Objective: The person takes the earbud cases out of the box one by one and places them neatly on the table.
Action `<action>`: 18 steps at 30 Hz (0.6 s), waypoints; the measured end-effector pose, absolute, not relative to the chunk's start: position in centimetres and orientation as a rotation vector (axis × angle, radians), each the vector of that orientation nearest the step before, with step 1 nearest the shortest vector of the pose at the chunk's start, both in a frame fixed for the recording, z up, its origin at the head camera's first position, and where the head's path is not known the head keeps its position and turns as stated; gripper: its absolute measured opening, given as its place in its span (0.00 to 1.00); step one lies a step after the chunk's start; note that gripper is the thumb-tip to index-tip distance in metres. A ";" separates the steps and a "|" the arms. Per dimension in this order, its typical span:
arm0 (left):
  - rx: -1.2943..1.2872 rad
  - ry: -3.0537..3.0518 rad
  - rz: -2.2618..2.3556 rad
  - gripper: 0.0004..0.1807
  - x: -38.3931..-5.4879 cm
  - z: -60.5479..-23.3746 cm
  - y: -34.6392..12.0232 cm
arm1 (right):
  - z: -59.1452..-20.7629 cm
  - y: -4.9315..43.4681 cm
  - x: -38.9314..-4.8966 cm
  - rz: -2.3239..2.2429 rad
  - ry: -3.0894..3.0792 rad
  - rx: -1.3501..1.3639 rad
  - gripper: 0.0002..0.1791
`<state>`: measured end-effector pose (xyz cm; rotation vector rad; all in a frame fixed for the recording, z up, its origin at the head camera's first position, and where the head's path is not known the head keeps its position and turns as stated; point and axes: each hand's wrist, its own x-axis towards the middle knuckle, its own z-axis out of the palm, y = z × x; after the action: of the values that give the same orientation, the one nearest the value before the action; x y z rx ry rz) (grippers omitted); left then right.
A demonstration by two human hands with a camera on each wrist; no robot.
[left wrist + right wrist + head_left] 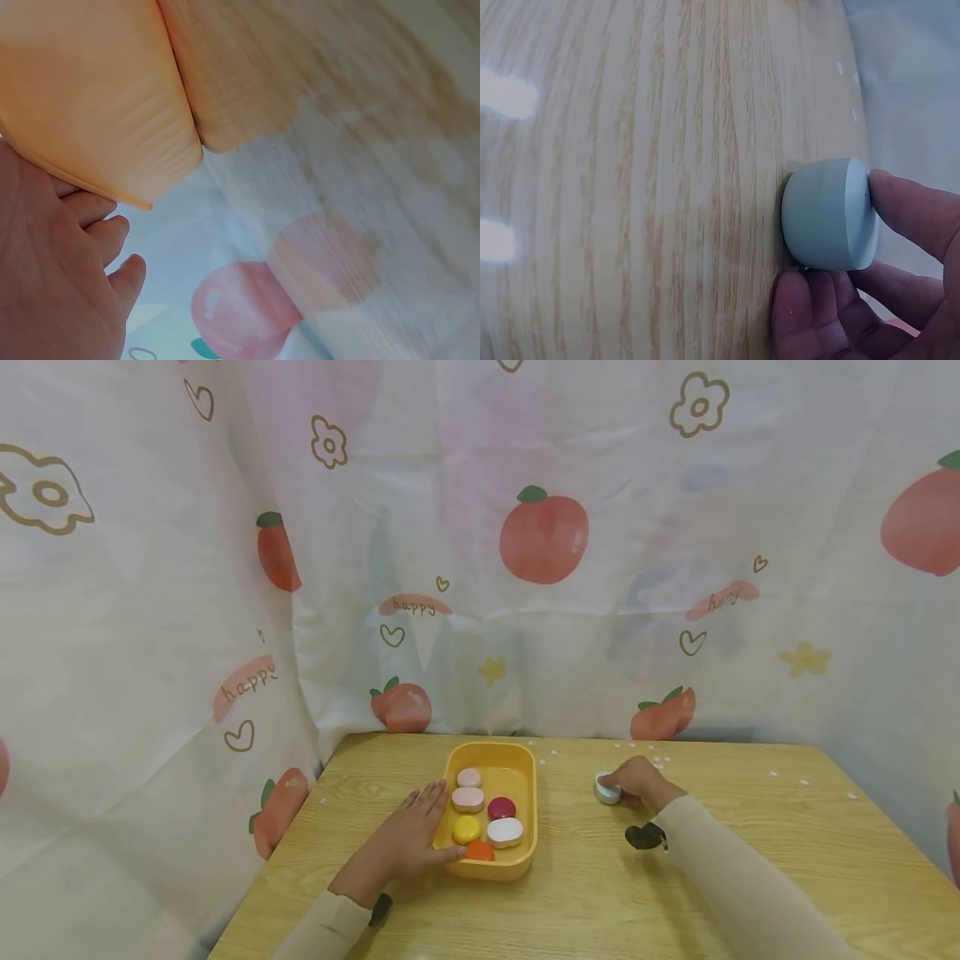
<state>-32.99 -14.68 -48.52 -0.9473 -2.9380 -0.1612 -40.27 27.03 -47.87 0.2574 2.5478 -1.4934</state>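
Note:
A yellow open tray [536, 810] stands left of centre on the table. Inside lie rounded pieces: two pale pink ones [468, 799], a magenta one [501, 808], a yellow one [466, 829], a white oval [505, 832] and an orange one [480, 851]. My left hand [405, 839] rests along the tray's left rim, fingers straight, thumb over the near corner. To the tray's right, a pale green squat cylinder [825, 214] sits on the tabletop. My right hand [639, 783] pinches it, one digit on its flat top and curled fingers against its side.
The wooden table [577, 902] has small white petal-like specks [651, 747] near its back edge. A white curtain [465, 468] printed with peaches hangs behind and at the left side. Dark straps [645, 836] show at both wrists.

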 end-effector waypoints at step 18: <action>-0.937 -2.942 -0.168 0.56 -33.1 -48.6 -14.6 | -47.7 27.3 -40.2 -1.507 2.521 0.291 0.10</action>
<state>-33.05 -14.64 -48.65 -0.9374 -2.9420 -0.1680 -40.24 27.33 -47.68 0.2905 2.5205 -1.5069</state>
